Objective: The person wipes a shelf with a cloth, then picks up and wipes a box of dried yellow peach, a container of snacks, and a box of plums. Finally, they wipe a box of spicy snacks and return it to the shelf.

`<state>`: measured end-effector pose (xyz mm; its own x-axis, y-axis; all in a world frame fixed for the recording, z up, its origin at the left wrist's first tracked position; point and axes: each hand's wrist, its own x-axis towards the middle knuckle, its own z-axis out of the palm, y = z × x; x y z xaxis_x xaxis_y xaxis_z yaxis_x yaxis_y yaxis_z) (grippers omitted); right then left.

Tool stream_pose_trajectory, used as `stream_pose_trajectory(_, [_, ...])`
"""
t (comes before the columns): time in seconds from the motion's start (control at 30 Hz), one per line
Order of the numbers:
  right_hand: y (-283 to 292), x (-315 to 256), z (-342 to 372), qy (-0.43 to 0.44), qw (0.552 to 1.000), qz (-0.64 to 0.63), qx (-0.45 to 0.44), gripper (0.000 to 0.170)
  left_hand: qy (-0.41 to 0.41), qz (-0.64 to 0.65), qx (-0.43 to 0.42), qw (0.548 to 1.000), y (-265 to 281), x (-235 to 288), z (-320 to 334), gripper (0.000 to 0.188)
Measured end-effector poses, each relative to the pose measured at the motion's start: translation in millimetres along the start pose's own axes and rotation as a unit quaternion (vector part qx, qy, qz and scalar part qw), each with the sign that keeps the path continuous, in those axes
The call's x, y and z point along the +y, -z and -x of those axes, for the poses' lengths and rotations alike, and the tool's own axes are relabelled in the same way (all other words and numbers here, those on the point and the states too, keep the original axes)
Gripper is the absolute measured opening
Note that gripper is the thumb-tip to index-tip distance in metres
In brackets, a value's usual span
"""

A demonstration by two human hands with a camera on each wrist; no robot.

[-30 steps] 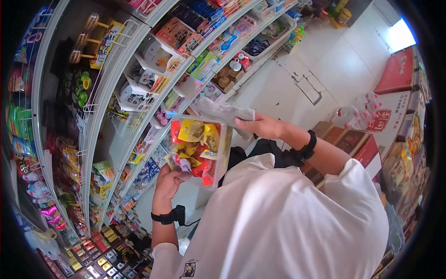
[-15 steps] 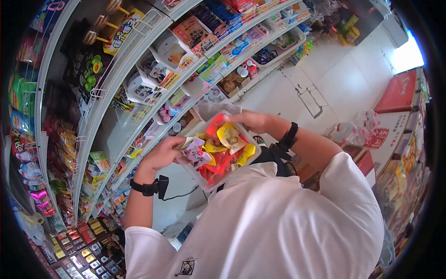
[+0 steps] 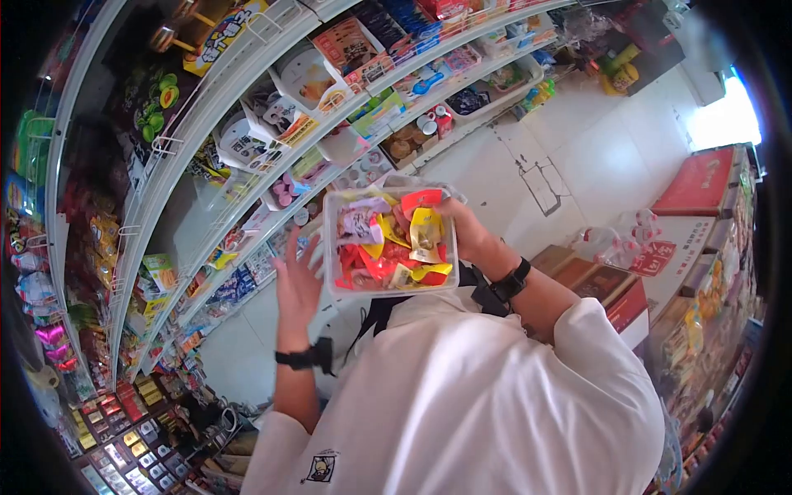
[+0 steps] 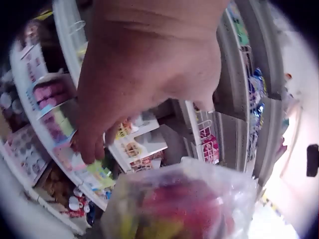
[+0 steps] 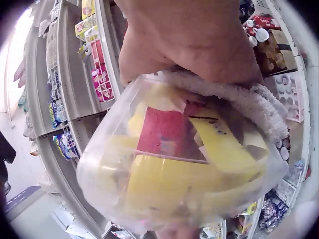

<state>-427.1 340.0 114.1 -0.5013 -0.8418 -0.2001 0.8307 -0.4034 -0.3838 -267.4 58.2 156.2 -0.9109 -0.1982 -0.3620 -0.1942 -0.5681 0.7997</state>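
Observation:
A clear plastic tub (image 3: pixel 332 266) of small wrapped snacks (image 3: pixel 389 257) in red, yellow and pale purple is held in front of the chest. My right hand (image 3: pixel 467 231) grips its right side, the thumb at the rim. A white fluffy cloth (image 5: pixel 249 102) is caught between that hand and the tub in the right wrist view. To the left of the tub, my left hand (image 3: pixel 299 285) is raised with its fingers spread, holding nothing. The left wrist view shows this hand (image 4: pixel 149 69) above the tub's blurred side (image 4: pixel 239 184).
Curved shelves (image 3: pixel 202 115) packed with snack boxes run along the left and front. Pale floor tiles (image 3: pixel 495 177) lie beyond the tub. Cardboard boxes (image 3: pixel 615 293), a red carton (image 3: pixel 697 183) and plastic-wrapped bottles (image 3: pixel 631 243) stand at the right.
The tub has turned level and squarer to the body. My left hand, which was at the tub's left edge, has let go and opened its fingers. My right hand keeps its grip.

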Motion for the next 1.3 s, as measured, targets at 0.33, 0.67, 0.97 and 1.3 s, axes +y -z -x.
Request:
stream_pose_trajectory(0.33, [-38.6, 23.1, -13.1, 0.185, 0.955, 0.152, 0.175, 0.054, -0.064, 0.171, 0.085, 0.979, -59.7, -54.5, -0.3, 0.066])
stream_pose_trajectory(0.67, [-49.3, -1.2, -18.6, -0.032, 0.953, 0.286, 0.093, 0.067, -0.031, 0.086, 0.018, 0.996, -40.1, -12.2, 25.7, 0.074])
stream_pose_trajectory(0.97, [-71.8, 6.5, -13.1, 0.026, 0.915, 0.401, -0.027, 0.074, -0.117, 0.143, 0.114, 0.976, -57.8, 3.1, 17.4, 0.065])
stream_pose_trajectory(1.3, [-66.0, 12.3, 21.4, 0.028, 0.883, 0.468, 0.025, 0.073, -0.043, 0.143, -0.003, 0.989, -33.1, 22.0, 21.7, 0.075])
